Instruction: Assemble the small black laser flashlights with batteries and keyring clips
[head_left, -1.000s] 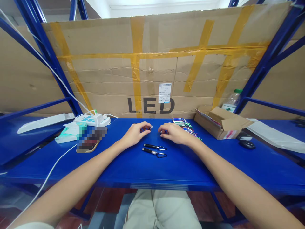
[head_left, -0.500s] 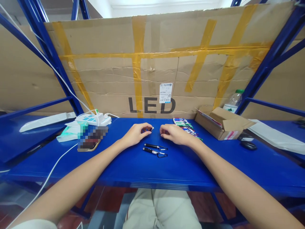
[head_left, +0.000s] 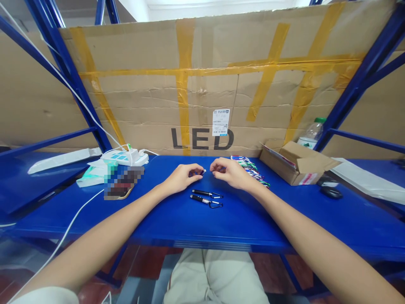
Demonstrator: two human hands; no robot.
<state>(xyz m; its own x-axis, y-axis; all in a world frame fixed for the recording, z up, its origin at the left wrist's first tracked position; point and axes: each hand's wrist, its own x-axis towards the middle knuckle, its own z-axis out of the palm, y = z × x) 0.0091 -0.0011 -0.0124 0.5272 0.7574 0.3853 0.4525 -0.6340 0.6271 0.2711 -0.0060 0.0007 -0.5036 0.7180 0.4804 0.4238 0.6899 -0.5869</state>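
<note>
Torch (head_left: 201, 172) in left hand (head_left: 182, 177); bare shelf (head_left: 196, 226) before it.

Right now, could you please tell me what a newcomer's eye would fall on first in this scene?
Probably the big taped cardboard sheet printed "LED" that stands behind the blue table. Next, the left hand pinching a small dark flashlight at mid-table, the right hand close beside it. Two black flashlights lie just in front of the hands, and a colourful row of flashlights sits to the right.

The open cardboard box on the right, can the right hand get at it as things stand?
Probably yes. The right hand is open, and only the row of coloured keychain lights lies on the blue table between it and the cardboard box.
</note>
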